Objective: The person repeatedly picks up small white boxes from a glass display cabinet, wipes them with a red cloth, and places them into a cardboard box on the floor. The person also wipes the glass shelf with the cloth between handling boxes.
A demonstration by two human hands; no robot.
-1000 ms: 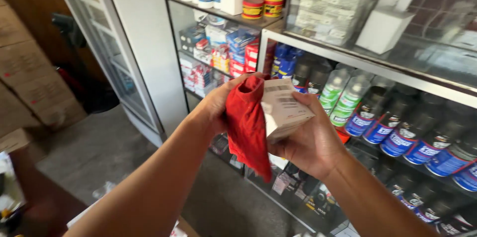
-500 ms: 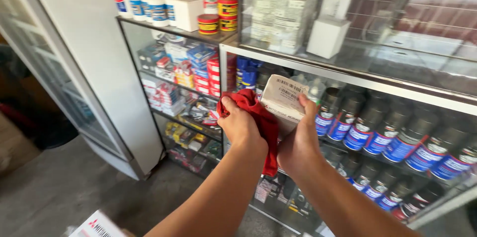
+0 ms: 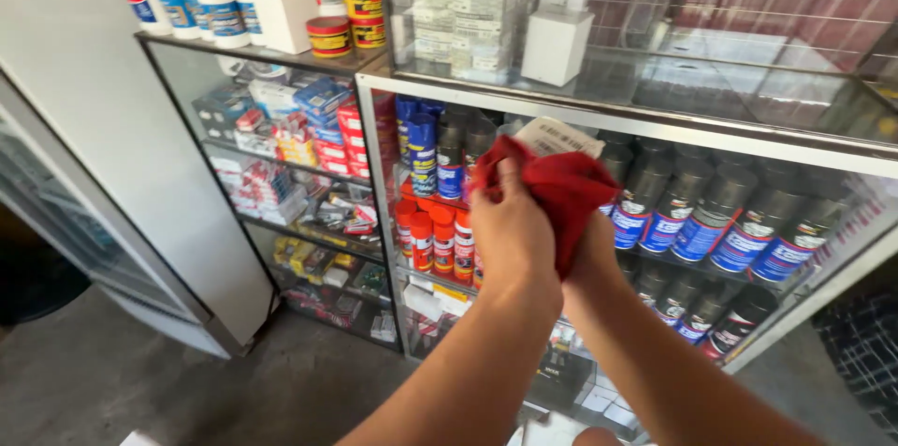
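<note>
At frame centre, the left hand (image 3: 510, 231) presses a red cloth (image 3: 561, 189) around a white box (image 3: 558, 137); the right hand (image 3: 591, 254), mostly hidden, grips beneath. Risk: a loose cloth-covered hold may drop the box against the glass case (image 3: 655, 119).

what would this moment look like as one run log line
left hand: pressing red cloth | right hand: mostly hidden under cloth, holding white box | backdrop: glass display case of dark bottles

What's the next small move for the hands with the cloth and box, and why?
Probably draw the red cloth down off the white box. The left hand bunches the cloth over most of the box, only its top edge shows, and the right hand is hidden beneath, in front of the glass cabinet.
</note>
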